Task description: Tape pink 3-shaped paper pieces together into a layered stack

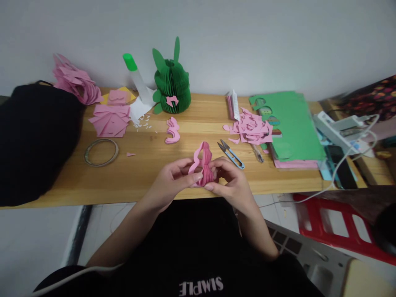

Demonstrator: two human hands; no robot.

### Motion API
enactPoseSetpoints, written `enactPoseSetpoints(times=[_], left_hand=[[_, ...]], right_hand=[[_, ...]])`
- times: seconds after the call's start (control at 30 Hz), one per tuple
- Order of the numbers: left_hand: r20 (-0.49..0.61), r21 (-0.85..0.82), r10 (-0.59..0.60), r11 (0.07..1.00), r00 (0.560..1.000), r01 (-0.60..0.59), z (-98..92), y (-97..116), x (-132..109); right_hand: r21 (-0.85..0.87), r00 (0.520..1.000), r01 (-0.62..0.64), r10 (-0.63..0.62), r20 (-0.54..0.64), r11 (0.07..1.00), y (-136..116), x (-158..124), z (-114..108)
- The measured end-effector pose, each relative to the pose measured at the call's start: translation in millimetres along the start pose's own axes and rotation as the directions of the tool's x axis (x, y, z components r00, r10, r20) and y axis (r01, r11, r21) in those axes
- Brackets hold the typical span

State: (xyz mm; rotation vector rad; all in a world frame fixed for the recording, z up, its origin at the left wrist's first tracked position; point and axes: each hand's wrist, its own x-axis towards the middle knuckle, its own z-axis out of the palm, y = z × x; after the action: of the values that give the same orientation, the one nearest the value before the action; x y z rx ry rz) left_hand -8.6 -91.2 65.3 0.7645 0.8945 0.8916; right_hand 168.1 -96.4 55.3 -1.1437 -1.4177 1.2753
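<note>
Between my two hands, just above the table's front edge, is a stack of pink paper cutouts [206,163] with wavy edges. My left hand [179,177] pinches its left side, where one layer stands apart from the rest. My right hand [229,177] grips the right side, thumb at the bottom; some of its fingers are hidden behind the paper. Right of the stack lie blue-handled thread snips [231,154], blades pointing away. Beyond my hands sits a smaller pile of curved pink cutouts [172,130]. A green honeycomb paper rabbit [173,82] stands at the back with a pink piece on its front.
Pink scraps [253,127], a craft knife [257,153] and green paper sheets [297,128] lie to the right, beside a white power strip [337,132]. At left are a tape roll [101,152], a glue stick [137,78], folded pink paper [111,120] and a black bag [40,140].
</note>
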Motion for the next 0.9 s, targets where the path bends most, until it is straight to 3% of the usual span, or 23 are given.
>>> enactPoseSetpoints(times=[0.33,0.5,0.67,0.9], left_hand=[[0.038,-0.081,-0.045,0.996,0.998,0.048,-7.3,-3,1],[-0.024,0.060,-0.023,0.998,0.999,0.024,-8.5,-7,5],[-0.232,0.249,0.097,0.968,0.968,-0.037,-8.6,-19,16],[-0.220,0.395,0.239,0.908,0.946,-0.138,-9.8,-33,25]], right_hand=[[0.073,0.999,0.013,-0.016,0.033,0.997,4,2,-3],[0.073,0.996,-0.064,0.059,0.074,0.995,15,7,-7],[0.148,0.975,-0.216,0.206,0.081,0.965,22,14,-5],[0.160,0.953,-0.294,0.302,-0.029,0.942,31,22,5]])
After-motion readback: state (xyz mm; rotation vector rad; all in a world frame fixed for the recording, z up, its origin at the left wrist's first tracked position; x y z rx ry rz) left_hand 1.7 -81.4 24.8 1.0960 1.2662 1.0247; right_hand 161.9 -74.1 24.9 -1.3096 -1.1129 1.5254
